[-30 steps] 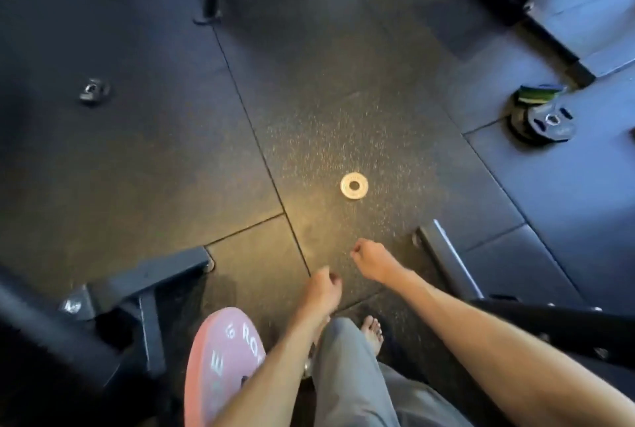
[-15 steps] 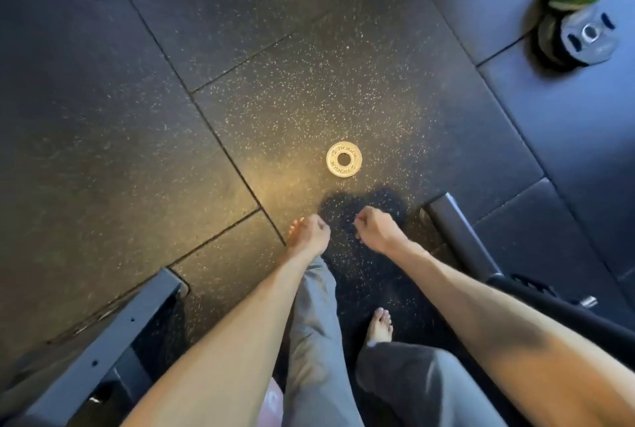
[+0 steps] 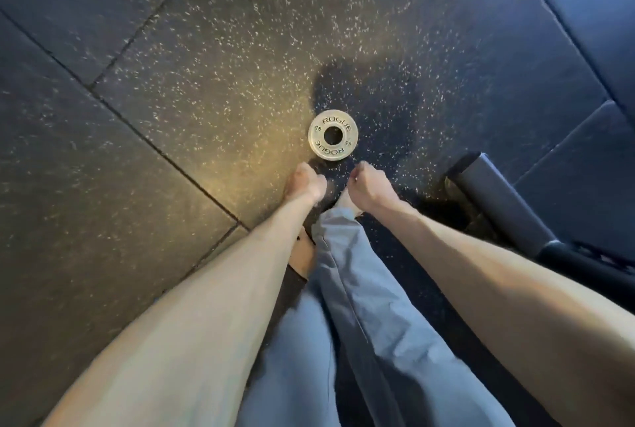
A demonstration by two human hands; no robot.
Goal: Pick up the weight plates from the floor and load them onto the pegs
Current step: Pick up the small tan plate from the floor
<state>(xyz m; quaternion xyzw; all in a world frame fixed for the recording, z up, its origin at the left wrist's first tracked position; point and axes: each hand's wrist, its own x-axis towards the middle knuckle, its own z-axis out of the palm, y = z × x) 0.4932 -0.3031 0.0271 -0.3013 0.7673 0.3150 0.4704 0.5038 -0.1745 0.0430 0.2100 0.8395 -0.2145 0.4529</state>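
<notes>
A small pale round weight plate with a centre hole and dark lettering lies flat on the speckled black rubber floor. My left hand hangs just below and left of it, fingers curled loosely, holding nothing. Just below and right of the plate is my right hand, also curled and holding nothing. Neither hand touches the plate. No pegs are in view.
A dark metal rack foot runs diagonally along the floor at the right, close to my right forearm. My grey trouser legs and a bare foot fill the lower middle. Floor tile seams cross at the left.
I have stepped forward and bent lower, so the plate now lies right by both hands. The pink plate, left rack foot and far plate stack have left the view.
</notes>
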